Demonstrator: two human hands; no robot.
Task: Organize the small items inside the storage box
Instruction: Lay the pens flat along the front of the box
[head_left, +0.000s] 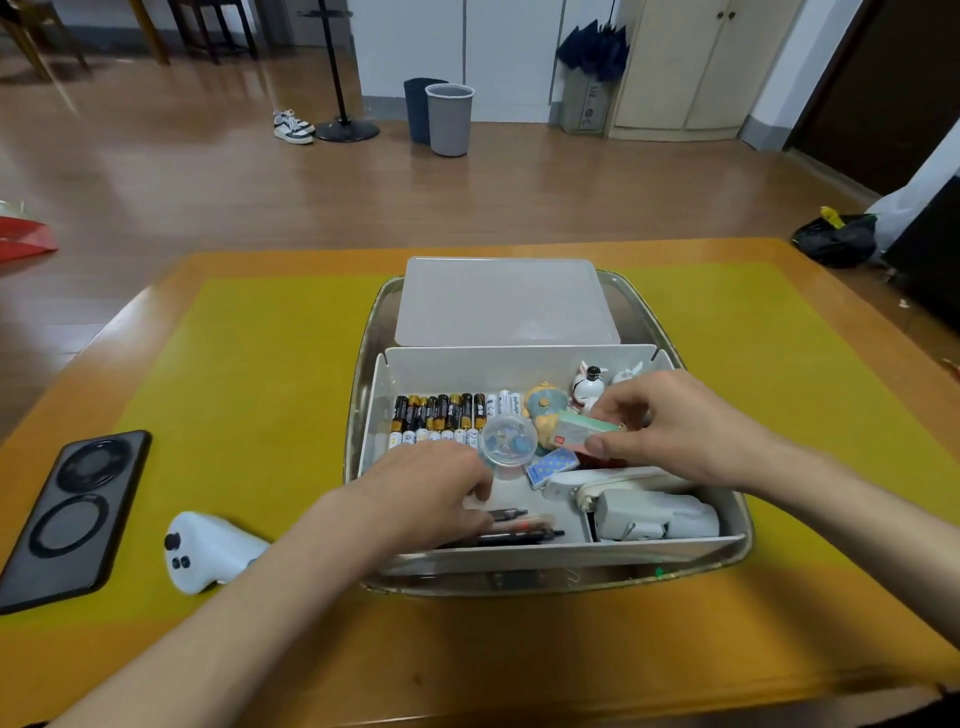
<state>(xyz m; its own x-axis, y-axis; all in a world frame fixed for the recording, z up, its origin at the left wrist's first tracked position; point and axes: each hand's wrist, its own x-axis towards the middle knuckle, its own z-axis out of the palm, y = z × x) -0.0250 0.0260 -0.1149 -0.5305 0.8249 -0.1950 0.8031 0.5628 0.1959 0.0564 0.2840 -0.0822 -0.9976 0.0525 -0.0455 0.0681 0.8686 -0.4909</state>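
Head view: a white plastic box (382, 410), rectangular and open-topped, sits in a metal tray (644, 306) with rounded corners, on a yellow mat (249, 364) over a wooden table (467, 670). Its frosted lid (504, 301) lies flat in the tray at 12 o'clock from the box.

Inside the box, at 11 o'clock, cylindrical batteries (441, 415) stand in one tight row; most are black and gold and a few are white, but the exact count is not clear. At 1 o'clock there are three small figurines (589, 384). A round clear tub (508, 440) sits near the centre, with a blue patterned eraser (551, 466) just beside it. White adapters (649, 512) fill the 4 o'clock corner.

The right hand (675, 426) pinches a small flat pack (576, 431), green-edged with a red mark, between thumb and fingers; the grip is closed on it above the box's centre-right. The left hand (431, 493) lies palm down at 7 o'clock in the box, its fingers curled over several dark pens (514, 527); whether it actually clasps them cannot be told.

Outside the tray, at 9 o'clock, are one black phone (72, 519) and one glossy white controller (208, 551).
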